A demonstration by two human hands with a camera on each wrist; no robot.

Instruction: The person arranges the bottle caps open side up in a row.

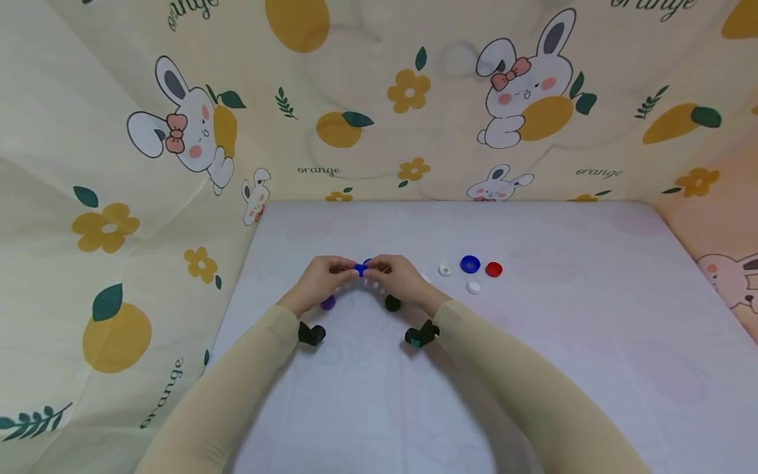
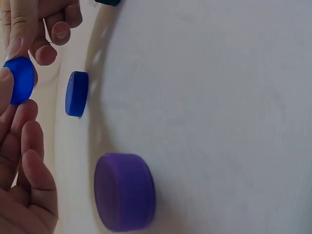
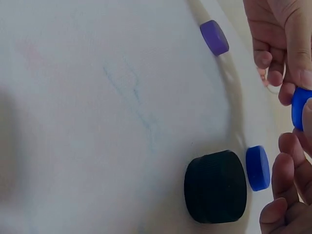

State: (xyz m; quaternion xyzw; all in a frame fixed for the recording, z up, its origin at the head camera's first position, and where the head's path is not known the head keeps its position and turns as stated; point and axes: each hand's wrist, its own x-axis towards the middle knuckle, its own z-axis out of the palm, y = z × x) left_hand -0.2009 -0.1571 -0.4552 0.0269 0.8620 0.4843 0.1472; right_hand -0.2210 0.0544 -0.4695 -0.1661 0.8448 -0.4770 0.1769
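Note:
Both hands meet over the far left part of the table. Between their fingertips is a small blue bottle cap (image 1: 360,270), raised above the surface. My left hand (image 1: 322,282) pinches it from the left, and my right hand (image 1: 404,276) pinches it from the right. A second blue cap (image 2: 77,94) stands on the table close to the hands, partly hidden behind them in the head view. Below the left hand lies a purple cap (image 2: 125,192). Near the right hand sits a larger dark green cap (image 3: 215,187) with ridged sides.
Right of the hands lie a white cap (image 1: 445,270), a blue cap (image 1: 470,264), a red cap (image 1: 494,269) and another white cap (image 1: 474,288). Dark wrist-worn devices (image 1: 422,334) hang under both sleeves. A printed cloth (image 1: 408,141) rises behind the white table (image 1: 580,342).

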